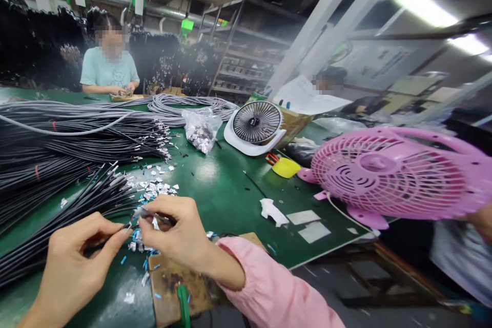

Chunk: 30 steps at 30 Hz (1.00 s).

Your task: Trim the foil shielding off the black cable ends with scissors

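Observation:
My left hand (77, 256) pinches the end of a black cable between thumb and forefinger at lower left. Right beside it, my right hand (175, 230) has its thumb and fingers closed on a small grey metallic tool, whose exact kind I cannot make out. The two sets of fingertips nearly meet at the cable's stripped end, where thin wires show. Behind my left hand lies a bundle of black cables (82, 202) with cut ends. Silvery foil scraps (154, 187) and small blue bits are scattered around the fingertips.
A wooden board (188, 287) with a green-handled part is below my right hand. Grey cable coils (184, 107), a plastic bag (202, 130), a white fan (253, 125), a yellow item (286, 167) and a pink fan (388, 174) stand farther off. A person (110, 66) sits across the green table (226, 195).

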{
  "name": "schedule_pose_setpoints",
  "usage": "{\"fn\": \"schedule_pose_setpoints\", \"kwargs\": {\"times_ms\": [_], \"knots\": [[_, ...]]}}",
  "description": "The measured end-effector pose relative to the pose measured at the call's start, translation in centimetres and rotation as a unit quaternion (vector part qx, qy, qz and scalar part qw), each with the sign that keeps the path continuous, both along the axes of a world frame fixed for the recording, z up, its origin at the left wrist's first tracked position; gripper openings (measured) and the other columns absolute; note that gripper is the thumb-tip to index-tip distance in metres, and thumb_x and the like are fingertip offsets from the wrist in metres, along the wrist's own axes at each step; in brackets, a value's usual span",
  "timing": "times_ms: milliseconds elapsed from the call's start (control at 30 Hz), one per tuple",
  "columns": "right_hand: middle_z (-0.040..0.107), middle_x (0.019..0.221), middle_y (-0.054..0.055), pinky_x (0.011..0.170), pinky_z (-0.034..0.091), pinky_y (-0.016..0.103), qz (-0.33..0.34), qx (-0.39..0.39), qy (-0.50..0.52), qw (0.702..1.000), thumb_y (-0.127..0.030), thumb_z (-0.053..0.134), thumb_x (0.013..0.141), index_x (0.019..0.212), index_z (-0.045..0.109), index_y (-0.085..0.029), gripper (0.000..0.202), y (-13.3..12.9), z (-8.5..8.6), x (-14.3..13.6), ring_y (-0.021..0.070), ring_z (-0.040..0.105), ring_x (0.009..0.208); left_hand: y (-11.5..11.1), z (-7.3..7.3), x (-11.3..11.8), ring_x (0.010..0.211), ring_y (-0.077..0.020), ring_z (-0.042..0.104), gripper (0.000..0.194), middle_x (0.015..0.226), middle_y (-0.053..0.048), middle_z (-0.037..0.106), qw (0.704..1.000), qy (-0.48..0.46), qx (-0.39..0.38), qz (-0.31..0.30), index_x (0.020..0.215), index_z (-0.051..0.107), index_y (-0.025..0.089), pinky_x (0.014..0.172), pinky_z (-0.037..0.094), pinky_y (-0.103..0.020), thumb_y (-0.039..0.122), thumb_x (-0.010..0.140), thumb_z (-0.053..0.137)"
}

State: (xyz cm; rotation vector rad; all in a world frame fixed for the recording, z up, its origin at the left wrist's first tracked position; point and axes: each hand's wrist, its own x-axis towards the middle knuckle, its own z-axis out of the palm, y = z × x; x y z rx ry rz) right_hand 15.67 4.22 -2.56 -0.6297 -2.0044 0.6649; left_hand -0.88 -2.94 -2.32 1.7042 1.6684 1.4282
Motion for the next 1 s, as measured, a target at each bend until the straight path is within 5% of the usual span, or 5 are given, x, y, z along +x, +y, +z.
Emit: {"fn": "schedule_pose_setpoints", "kwargs": {"times_ms": [267, 600, 1000], "knots": [[0.069, 0.073, 0.005, 0.053, 0.047, 0.024, 0.05, 0.169, -0.013, 0.984, -0.02, 0.057, 0.089, 0.096, 0.071, -0.019, 0.016, -0.4, -1.5, 0.5, 0.0139, 0.06, 0.059, 0.0, 0.1, 0.5, 0.042, -0.0118, 0.057, 0.035, 0.05, 0.001, 0.065, 0.996, -0.069, -0.038, 0.035, 0.055, 0.069, 0.02, 0.04, 0.043, -0.018, 0.052, 0.07, 0.073], [0.048, 0.05, -0.004, 0.046, 0.033, 0.022, -0.017, -0.007, 0.03, 0.999, -0.015, 0.062, 0.079, 0.057, 0.061, -0.018, 0.022, -0.3, 0.5, -0.4, 0.0084, 0.041, 0.046, -0.3, 0.8, 1.2, 0.045, -0.0095, 0.05, 0.036, 0.05, 0.003, 0.06, 0.991, -0.106, -0.049, 0.072, 0.055, 0.068, 0.02, 0.042, 0.04, -0.018, 0.054, 0.065, 0.077], [0.047, 0.053, -0.005, 0.048, 0.031, 0.02, 0.002, -0.031, 0.036, 0.999, -0.013, 0.062, 0.076, 0.058, 0.06, -0.016, 0.018, -0.2, 0.1, -0.3, 0.0065, 0.041, 0.049, 0.1, -0.4, 0.6, 0.044, -0.0112, 0.055, 0.03, 0.049, 0.002, 0.063, 0.998, -0.051, -0.01, 0.028, 0.054, 0.067, 0.021, 0.041, 0.041, -0.018, 0.044, 0.071, 0.074]]}}
